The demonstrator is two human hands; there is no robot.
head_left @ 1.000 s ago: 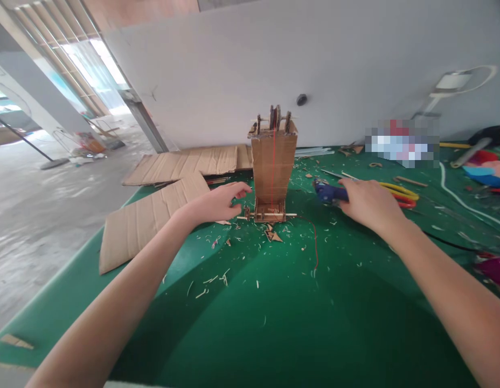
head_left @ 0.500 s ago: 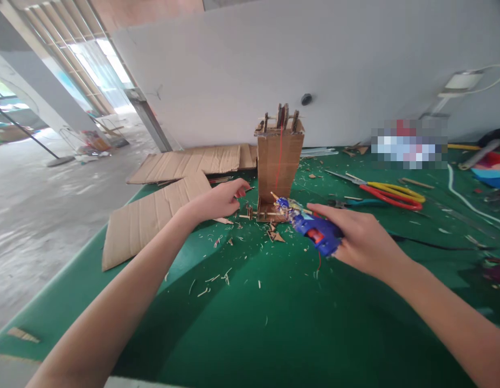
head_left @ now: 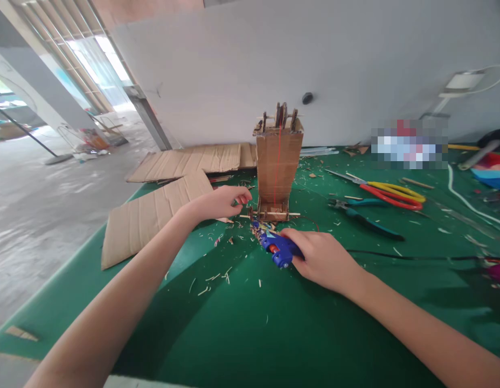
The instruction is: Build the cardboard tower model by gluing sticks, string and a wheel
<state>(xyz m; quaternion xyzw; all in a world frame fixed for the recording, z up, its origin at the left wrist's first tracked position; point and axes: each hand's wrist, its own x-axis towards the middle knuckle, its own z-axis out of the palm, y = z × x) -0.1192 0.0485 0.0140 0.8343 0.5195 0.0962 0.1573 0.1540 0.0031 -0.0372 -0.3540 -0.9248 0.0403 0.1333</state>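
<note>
My right hand grips a blue glue gun, its soiled nozzle end pointing up and left at the base of a cardboard tower. Whether the nozzle touches the tower cannot be made out. The tower stands upright, with a red string running down its front and cardboard pieces on a stick at its top. Across its base runs a thin wooden stick. Just left of that base hovers my left hand, fingers loosely curled and apart from the thumb, nothing visible in them.
Cardboard sheets lie on the green table at the left. To the right are scissors with red and yellow handles, teal-handled pliers and a black cord. Scraps litter the middle; a wall rises behind.
My right hand has brought the glue gun left and down, toward the tower's lower left corner. The pliers are now uncovered. My left hand's fingers have curled slightly in nearly the same place.
</note>
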